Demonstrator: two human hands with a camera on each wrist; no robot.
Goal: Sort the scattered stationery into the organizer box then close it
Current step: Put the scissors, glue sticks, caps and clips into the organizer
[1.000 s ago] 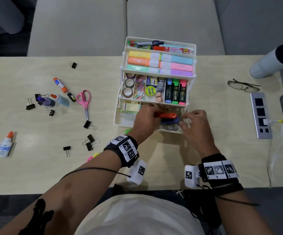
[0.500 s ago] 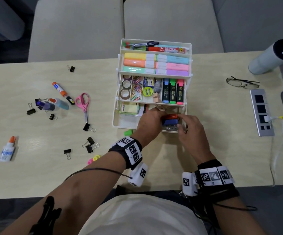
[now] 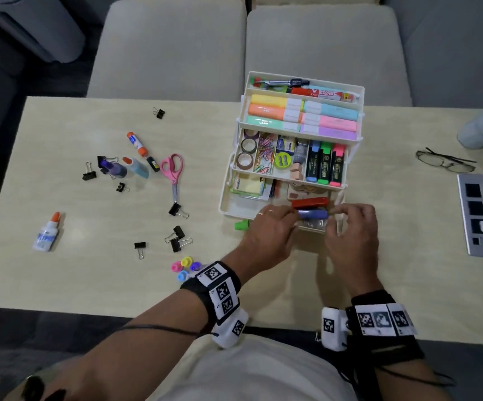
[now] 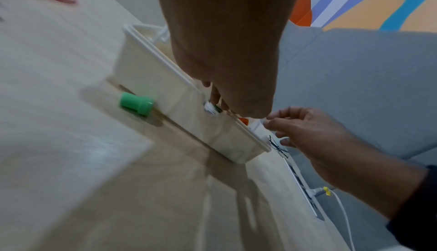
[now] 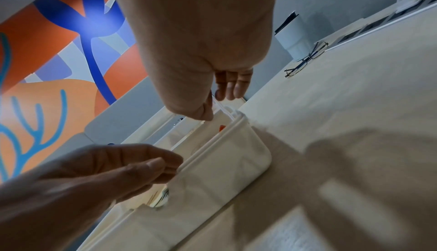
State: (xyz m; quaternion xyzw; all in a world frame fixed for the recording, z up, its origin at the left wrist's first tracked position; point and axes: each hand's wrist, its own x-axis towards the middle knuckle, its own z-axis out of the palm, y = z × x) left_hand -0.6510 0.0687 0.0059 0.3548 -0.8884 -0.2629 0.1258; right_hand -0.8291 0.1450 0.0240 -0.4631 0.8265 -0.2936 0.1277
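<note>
The white tiered organizer box (image 3: 223,198) stands open, its upper trays full of highlighters, tape rolls and paper clips. In its bottom tray a red stapler (image 3: 309,202) lies behind a blue stapler (image 3: 313,214). My left hand (image 3: 291,214) pinches the blue stapler's left end. The fingers of my right hand (image 3: 334,212) are loosely curled at its right end, beside the box's side arm. In the wrist views both hands hover over the box's front wall (image 4: 189,122) (image 5: 224,161) and the staplers are mostly hidden.
A green cap (image 3: 241,225) lies against the box's front left. To the left are pink scissors (image 3: 172,169), glue sticks (image 3: 137,144), a glue bottle (image 3: 46,233), several binder clips (image 3: 176,240) and small coloured caps (image 3: 186,266). Glasses (image 3: 445,163) and a power strip (image 3: 476,215) lie at the right.
The blue stapler has come down in front of the red one in the bottom tray. My right hand has drawn in to its right end. My left hand still holds the left end.
</note>
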